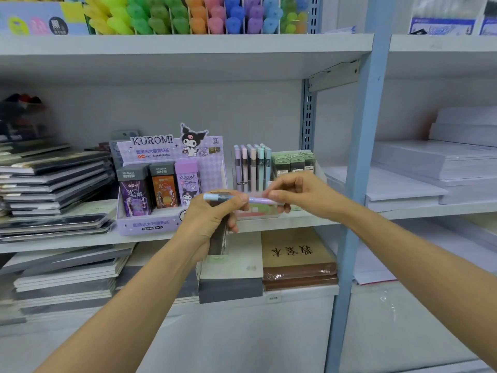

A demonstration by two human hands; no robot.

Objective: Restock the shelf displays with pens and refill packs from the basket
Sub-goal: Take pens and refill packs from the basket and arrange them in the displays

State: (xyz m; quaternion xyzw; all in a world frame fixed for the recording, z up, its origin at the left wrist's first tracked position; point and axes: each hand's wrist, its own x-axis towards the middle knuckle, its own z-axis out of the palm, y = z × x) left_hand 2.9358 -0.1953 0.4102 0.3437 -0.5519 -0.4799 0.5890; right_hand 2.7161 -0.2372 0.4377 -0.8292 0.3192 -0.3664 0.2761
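Note:
My left hand (212, 215) grips a bundle of pens; the one on top is a pale blue pen (215, 197), and darker ones (219, 242) hang down below the palm. My right hand (295, 193) pinches a lilac pen (258, 201) lying crosswise between both hands. Just behind them stands a clear pen display (251, 168) with upright pastel pens, beside green refill packs (294, 161). To the left is a purple Kuromi refill box (150, 224) holding three lead cases (161, 187). No basket is in view.
Stacked notebooks (53, 181) fill the shelf's left side. Paper reams (430, 168) lie right of the blue upright post (363, 157). Coloured highlighters (193, 17) line the upper shelf. Notebooks and a brown book stack (298, 259) sit on the lower shelf.

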